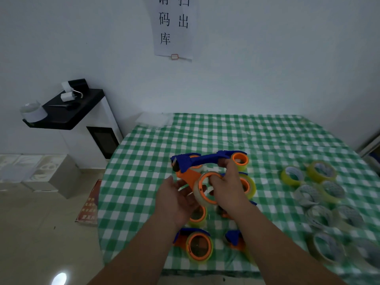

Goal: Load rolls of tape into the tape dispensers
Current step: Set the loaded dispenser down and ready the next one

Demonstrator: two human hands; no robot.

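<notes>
I hold an orange and blue tape dispenser [190, 164] above the middle of the table. A clear tape roll [199, 192] sits on its orange hub. My right hand [227, 187] grips the roll and hub, fingers hooked into the ring. My left hand [176, 199] cups the dispenser from below and the left. Several loaded dispensers lie on the cloth: one at the back [239, 160], one behind my right hand [249, 186], one near the front [198, 245] and one under my left wrist [198, 217]. Part of another dispenser [235, 240] shows by my right forearm.
Several loose yellowish and clear tape rolls [320, 194] lie on the right of the green checked tablecloth [144, 161]. A white cabinet with a black top [82, 118] stands left of the table. Cardboard boxes [41, 173] sit on the floor at the left.
</notes>
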